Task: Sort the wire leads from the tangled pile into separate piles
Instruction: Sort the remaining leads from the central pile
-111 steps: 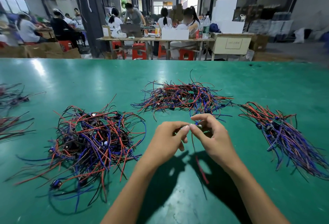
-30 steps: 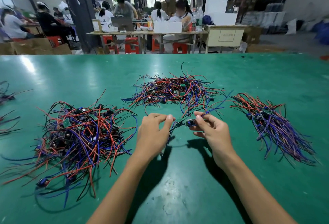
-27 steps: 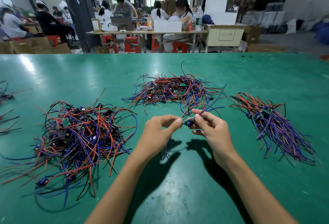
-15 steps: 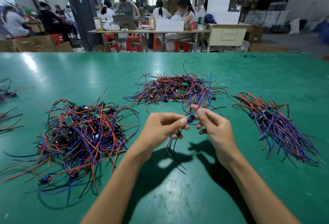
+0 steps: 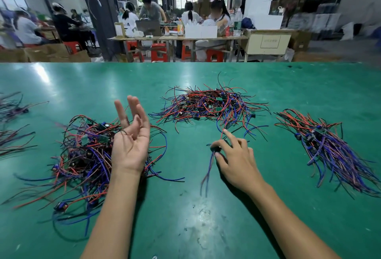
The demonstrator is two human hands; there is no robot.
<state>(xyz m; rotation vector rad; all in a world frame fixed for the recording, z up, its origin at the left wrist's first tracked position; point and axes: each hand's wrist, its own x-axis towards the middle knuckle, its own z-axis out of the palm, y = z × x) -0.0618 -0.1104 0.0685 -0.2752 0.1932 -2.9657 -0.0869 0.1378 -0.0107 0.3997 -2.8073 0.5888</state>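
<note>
Now the left hand [image 5: 132,145] is hovering palm-up, fingers spread and holding nothing, over the big tangled pile of red, blue and black wire leads [image 5: 86,155]; the right hand [image 5: 235,159] is pinching a small blue-and-red wire lead [image 5: 208,168] against the green table [image 5: 185,217]; beyond it is lying a flatter mixed pile [image 5: 210,106], and to its right a combed blue-purple bundle [image 5: 327,149].

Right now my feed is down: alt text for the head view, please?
The right hand pinches one wire lead above the green table, while the left hand hovers open, palm up, over the tangled pile. Two more piles lie beyond and to the right.
</note>
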